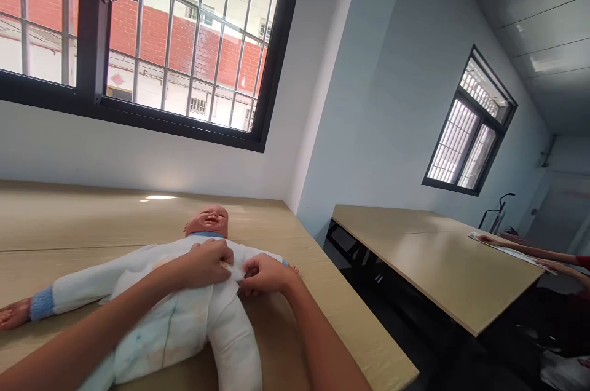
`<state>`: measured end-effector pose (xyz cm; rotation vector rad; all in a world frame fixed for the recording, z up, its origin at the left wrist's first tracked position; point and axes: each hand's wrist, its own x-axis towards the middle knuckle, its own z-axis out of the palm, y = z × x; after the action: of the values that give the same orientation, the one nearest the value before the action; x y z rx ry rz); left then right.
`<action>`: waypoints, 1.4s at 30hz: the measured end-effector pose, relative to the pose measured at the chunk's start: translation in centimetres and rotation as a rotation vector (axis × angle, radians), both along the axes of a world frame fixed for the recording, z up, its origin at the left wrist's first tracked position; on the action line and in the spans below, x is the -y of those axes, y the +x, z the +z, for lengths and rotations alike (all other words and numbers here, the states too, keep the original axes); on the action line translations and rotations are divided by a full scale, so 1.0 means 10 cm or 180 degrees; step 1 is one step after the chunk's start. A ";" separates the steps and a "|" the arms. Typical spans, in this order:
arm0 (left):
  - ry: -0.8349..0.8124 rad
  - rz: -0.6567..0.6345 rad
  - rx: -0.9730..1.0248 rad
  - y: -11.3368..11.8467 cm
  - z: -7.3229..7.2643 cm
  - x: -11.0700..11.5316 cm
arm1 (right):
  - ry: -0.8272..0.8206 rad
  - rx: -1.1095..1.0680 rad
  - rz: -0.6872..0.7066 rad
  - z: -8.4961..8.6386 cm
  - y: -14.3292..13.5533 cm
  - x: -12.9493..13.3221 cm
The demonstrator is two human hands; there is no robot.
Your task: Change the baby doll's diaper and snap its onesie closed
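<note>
A baby doll (207, 220) lies on its back on the wooden table, dressed in a white suit (235, 335) with blue collar and cuffs. Over the suit, around its hips, is a white diaper (177, 323) with a thin line down the front. My left hand (207, 265) lies across the doll's belly, its fingers curled and pinching the diaper's upper side edge. Close beside it, at the doll's right-hand side in view, my right hand (266, 274) pinches white material at the diaper's side; its fingertips are partly hidden.
The table (369, 342) ends at a right edge, with a dark gap beyond. Past it stands a second table (415, 256), where another person's hands (488, 240) rest on a white item. A barred window (184, 40) is in the wall ahead.
</note>
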<state>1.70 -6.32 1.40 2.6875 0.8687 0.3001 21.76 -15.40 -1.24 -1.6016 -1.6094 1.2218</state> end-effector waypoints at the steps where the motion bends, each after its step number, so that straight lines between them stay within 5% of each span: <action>1: -0.0130 -0.0070 0.0080 -0.01 0.01 -0.03 | 0.0118 -0.0104 -0.0084 -0.01 0.01 -0.01; 6: -0.0588 -0.0829 0.0845 -0.08 0.05 -0.12 | 0.0407 -0.0499 -0.0106 -0.09 -0.05 -0.07; 10: -0.0495 -0.0916 0.1350 -0.07 0.04 -0.08 | 0.0370 -0.0563 -0.0049 -0.11 -0.12 -0.06; 20: 0.1464 -0.0665 0.0563 0.02 -0.13 0.14 | -0.0061 -0.0940 -0.0262 -0.05 -0.20 0.03; 29: 0.0882 -0.1162 0.0017 -0.09 -0.02 0.22 | -0.0524 -0.1344 -0.0471 -0.04 -0.04 0.00; 36: 0.1018 -0.1111 -0.0123 -0.14 -0.09 0.26 | -0.0465 -0.0490 -0.0589 -0.07 0.04 -0.02; 42: 0.0893 -0.0932 -0.0164 -0.12 -0.20 0.25 | -0.0308 0.0150 -0.0164 -0.07 0.00 -0.02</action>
<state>0.55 -8.79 -0.57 3.0433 0.4622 0.3054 21.73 -15.15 -1.95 -1.7331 -1.5488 1.2608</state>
